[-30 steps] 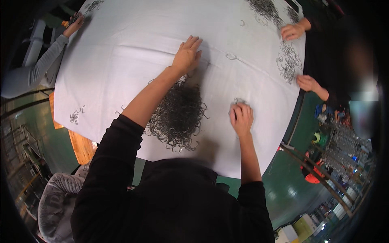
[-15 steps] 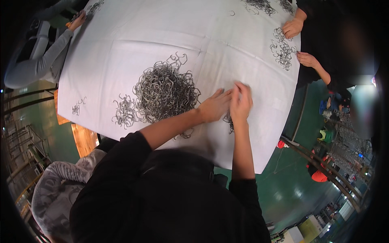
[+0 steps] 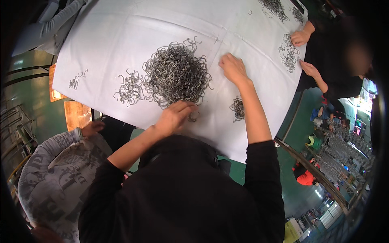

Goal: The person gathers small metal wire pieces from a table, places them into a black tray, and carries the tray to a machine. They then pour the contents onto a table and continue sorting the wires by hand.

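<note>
A big heap of bent metal wire hooks (image 3: 176, 75) lies on the white-covered table (image 3: 117, 44). My left hand (image 3: 175, 117) is closed at the heap's near edge, fingertips pressed together; what they hold, if anything, is hidden. Just beside those fingertips lie one or two loose hooks (image 3: 194, 117). To the right of the heap, my right hand (image 3: 233, 68) rests over the cloth with its fingers curled in; I cannot see what is inside. A small cluster of hooks (image 3: 238, 108) sits beside my right forearm.
Left of the heap is a smaller hook pile (image 3: 130, 88), with a few more hooks (image 3: 73, 83) near the left edge. Across at right, a co-worker's hands (image 3: 300, 38) touch another hook pile (image 3: 288, 54). A person in a grey patterned sleeve (image 3: 52, 150) sits at left.
My hands have parted: the left moved back left to the heap's near edge, the right moved up and away from the small cluster, which now shows. The view has shifted slightly.
</note>
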### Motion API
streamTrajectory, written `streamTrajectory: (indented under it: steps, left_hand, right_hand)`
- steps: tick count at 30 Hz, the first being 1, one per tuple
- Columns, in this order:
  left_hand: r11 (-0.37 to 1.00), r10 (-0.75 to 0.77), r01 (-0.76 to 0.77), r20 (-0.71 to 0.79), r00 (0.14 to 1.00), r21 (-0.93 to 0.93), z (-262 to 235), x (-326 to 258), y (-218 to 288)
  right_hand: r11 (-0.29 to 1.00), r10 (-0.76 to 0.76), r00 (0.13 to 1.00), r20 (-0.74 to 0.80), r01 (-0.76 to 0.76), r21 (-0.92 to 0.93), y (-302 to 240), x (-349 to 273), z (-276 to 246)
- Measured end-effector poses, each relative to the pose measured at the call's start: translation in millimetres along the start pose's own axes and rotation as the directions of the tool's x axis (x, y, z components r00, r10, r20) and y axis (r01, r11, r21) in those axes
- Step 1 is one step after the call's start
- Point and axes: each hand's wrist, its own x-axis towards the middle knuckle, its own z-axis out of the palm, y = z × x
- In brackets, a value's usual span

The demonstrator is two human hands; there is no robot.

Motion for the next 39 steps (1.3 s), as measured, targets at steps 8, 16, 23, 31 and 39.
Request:
streamTrajectory:
  steps: [8, 16, 23, 31, 39]
  left_hand:
    - [0.998, -0.014, 0.021, -0.107, 0.994, 0.063, 6, -19, 11]
    - [0.984, -0.172, 0.178, -0.255, 0.951, -0.002, 67, -28, 57]
    - [0.88, -0.444, 0.377, -0.222, 0.868, -0.288, 145, -36, 92]
    - [0.636, -0.649, 0.43, -0.142, 0.748, -0.641, 186, -30, 92]
    - [0.157, -0.771, 0.269, 0.053, 0.635, -0.95, 184, 24, 67]
  right_hand:
    - [0.888, 0.234, 0.972, -0.024, -0.204, 0.412, 34, -147, -19]
    - [0.982, -0.135, 0.984, -0.118, 0.149, 0.12, 39, -167, 22]
    - [0.944, -0.306, 0.884, -0.354, 0.331, 0.011, 36, -203, 59]
    - [0.872, -0.474, 0.777, -0.414, 0.48, -0.097, 52, -176, 60]
    - [0.39, 0.307, 0.95, -0.063, -0.066, 0.918, 40, -186, 14]
